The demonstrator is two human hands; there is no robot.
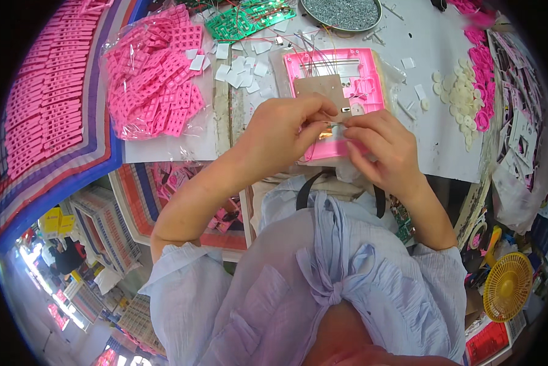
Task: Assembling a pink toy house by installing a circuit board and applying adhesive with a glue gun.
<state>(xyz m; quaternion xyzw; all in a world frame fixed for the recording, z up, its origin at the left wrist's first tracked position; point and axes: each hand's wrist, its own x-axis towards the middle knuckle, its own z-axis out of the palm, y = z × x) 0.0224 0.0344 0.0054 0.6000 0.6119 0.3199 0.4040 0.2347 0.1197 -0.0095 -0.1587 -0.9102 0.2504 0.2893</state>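
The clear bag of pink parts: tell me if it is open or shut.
Cannot tell. The bag lies flat on the table, bulging with pink parts, and a few white squares lie beside it, but its mouth does not show.

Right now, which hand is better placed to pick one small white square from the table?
Probably the left hand. The loose white squares lie on the table up and to its left, nearer to it than to the right hand. Both hands pinch a small part over the pink frame.

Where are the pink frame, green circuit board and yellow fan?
pink frame [368,61], head view, top right corner of its rim
green circuit board [240,21], head view, middle of board
yellow fan [507,285], head view, grille centre
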